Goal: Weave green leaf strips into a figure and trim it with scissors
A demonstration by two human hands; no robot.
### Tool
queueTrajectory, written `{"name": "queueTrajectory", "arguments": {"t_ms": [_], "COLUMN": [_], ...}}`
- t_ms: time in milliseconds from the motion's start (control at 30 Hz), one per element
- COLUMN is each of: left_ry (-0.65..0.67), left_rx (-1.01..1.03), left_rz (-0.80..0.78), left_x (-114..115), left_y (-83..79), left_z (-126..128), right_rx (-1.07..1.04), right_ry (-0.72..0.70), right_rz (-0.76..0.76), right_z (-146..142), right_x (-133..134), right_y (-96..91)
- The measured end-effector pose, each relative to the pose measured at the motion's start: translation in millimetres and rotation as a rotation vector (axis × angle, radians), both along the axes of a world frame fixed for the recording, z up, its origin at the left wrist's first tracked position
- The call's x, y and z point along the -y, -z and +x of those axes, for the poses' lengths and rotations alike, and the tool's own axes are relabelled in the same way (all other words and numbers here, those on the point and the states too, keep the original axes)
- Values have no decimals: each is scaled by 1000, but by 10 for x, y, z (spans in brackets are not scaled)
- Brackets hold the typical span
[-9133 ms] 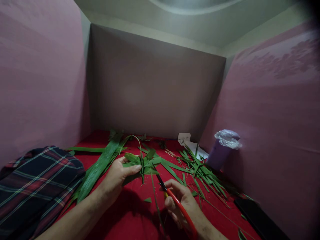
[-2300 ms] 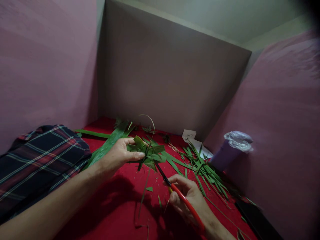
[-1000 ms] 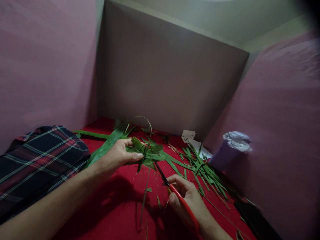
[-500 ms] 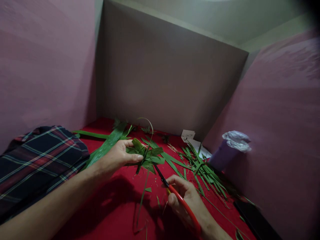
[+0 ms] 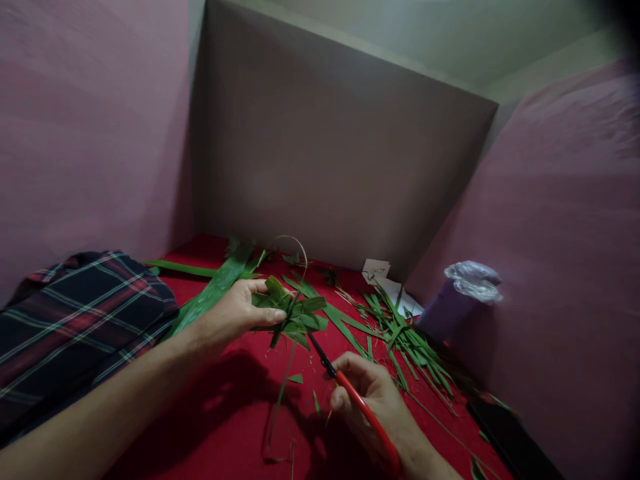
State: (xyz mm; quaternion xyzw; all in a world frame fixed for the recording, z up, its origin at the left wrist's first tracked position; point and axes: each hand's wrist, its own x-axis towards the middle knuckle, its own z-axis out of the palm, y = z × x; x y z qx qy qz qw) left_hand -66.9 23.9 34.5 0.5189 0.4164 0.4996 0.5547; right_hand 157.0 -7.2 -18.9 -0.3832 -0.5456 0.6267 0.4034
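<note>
Near the centre of the frame, the left hand (image 5: 240, 310) has its grip closed, thumb on top, around a bunch of folded green leaf pieces (image 5: 306, 308). At lower centre-right, the right hand (image 5: 373, 393) grips red-handled scissors (image 5: 359, 402), blades pointing up and left to the bunch's lower edge (whether they touch it, I cannot tell). Cut leaf strips (image 5: 413, 347) lie right of centre; plaid fabric (image 5: 95, 320) fills the lower left.

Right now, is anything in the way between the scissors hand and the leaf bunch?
Nothing visible blocks the way. Only the scissors in the right hand lie between it and the leaf bunch in the left hand, tips at the bunch's edge.
</note>
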Motion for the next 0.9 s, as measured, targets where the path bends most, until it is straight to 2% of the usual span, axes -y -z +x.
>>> {"name": "queueTrajectory", "arguments": {"t_ms": [433,733,900], "left_ry": [3,13,-13], "left_rx": [1,3,13], "left_rz": [13,14,-13], "left_x": [1,-10,-10], "left_y": [-1,0,8], "left_z": [1,1,2], "right_rx": [20,127,214], "right_ry": [16,53,-8], "right_rz": [-18,26,70], "right_z": [-3,-1,9], "right_x": [14,7,4], "right_y": [-13,-4,47]}}
